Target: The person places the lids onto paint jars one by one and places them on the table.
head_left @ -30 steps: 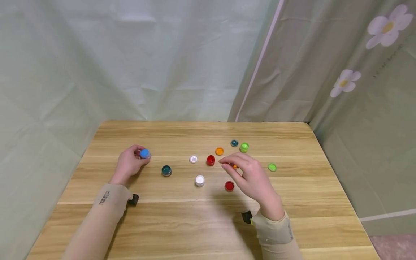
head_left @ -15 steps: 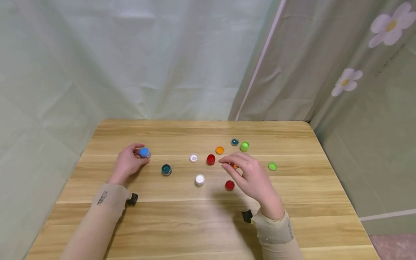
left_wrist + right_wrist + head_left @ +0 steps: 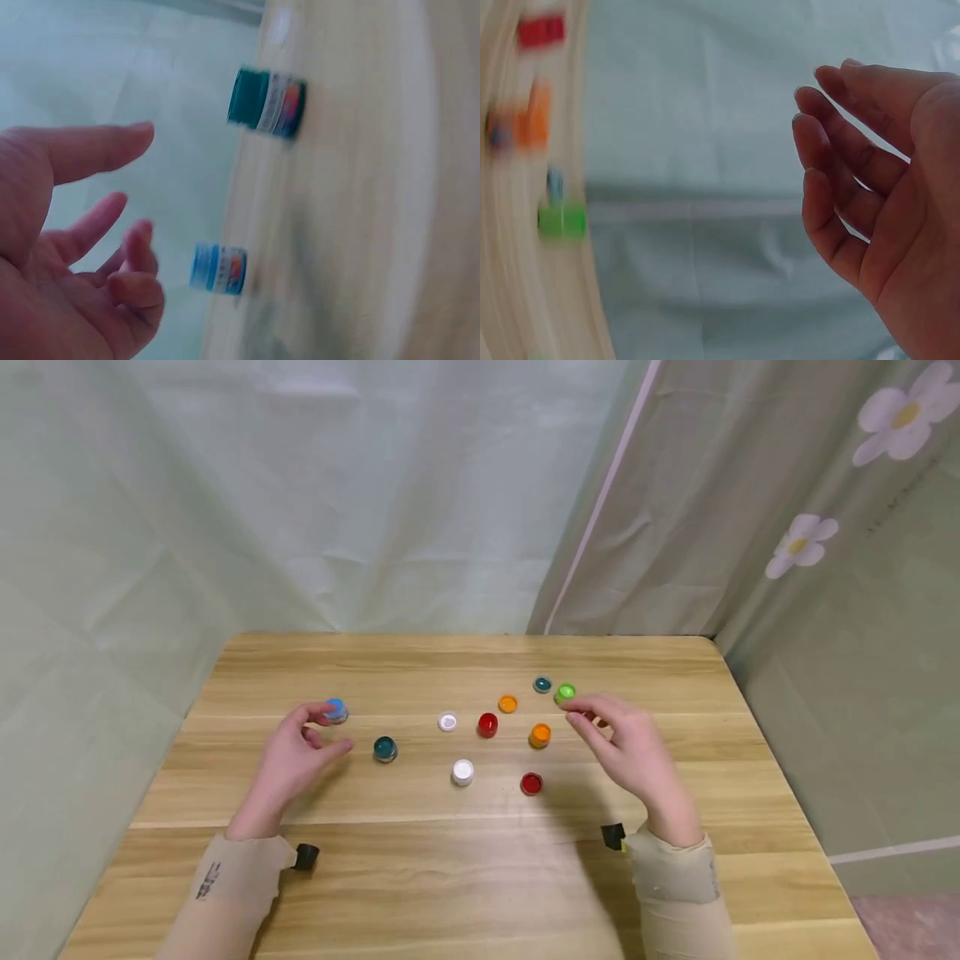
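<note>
In the left wrist view, my left hand (image 3: 297, 758) is spread, thumb apart from the loosely bent fingers, and holds nothing. A small blue paint jar (image 3: 336, 711) stands upright just past its fingertips; a gap separates them in the left wrist view. To the right of that hand stands a teal paint jar (image 3: 385, 749). My right hand (image 3: 630, 743) hovers above the table with relaxed fingers and nothing in them. Nearest to it are an orange jar (image 3: 540, 736), left of the fingertips, and a light green jar (image 3: 566, 693), partly overlapped by them.
Mid-table stand a red jar (image 3: 487, 725) and a white jar (image 3: 462, 772). Loose lids lie around them: white (image 3: 447, 721), orange (image 3: 507, 703), teal (image 3: 542, 684) and dark red (image 3: 532, 783). A curtain (image 3: 420, 510) hangs behind the wooden table (image 3: 450, 893).
My left hand has let go of the blue jar and drawn back toward me. My right hand has moved right, uncovering the orange jar and covering the green lid.
</note>
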Tool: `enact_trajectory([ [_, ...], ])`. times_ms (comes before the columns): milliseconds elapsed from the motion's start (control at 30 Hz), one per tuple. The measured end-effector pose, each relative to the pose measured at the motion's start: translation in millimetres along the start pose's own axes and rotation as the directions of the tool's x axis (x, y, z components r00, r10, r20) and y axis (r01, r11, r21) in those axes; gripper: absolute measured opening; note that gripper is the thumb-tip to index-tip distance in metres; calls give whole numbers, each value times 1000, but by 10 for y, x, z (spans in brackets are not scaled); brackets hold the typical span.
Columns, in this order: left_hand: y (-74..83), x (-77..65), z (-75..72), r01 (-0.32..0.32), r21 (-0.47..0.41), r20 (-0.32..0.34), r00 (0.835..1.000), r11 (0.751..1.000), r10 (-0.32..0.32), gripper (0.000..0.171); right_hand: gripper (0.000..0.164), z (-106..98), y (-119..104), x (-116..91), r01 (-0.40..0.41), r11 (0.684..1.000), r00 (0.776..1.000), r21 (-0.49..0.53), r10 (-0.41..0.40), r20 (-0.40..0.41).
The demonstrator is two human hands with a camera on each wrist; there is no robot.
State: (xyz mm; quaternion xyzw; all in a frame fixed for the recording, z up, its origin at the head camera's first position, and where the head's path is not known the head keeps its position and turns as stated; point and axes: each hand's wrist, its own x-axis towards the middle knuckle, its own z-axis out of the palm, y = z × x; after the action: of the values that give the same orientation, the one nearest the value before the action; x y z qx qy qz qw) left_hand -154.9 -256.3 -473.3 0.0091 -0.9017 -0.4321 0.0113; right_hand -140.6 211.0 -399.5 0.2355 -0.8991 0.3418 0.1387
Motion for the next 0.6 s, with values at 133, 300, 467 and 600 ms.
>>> enact_trajectory([
  [133,28,-97,71,-4,-21,135,991,1000,6,64,19,-221,322,-97,-97,993,995,-74,98,13],
  [300,31,-98,217,-14,-38,231,973,999,23,65,19,-366,593,-290,-163,977,985,-137,169,30],
  [467,30,-67,340,-19,-8,275,961,1000,21,65,19,-384,667,-431,-169,972,982,-161,180,53],
  [600,28,-43,420,13,1,291,957,1000,-13,66,18,-352,701,-492,-174,972,980,-158,187,67],
])
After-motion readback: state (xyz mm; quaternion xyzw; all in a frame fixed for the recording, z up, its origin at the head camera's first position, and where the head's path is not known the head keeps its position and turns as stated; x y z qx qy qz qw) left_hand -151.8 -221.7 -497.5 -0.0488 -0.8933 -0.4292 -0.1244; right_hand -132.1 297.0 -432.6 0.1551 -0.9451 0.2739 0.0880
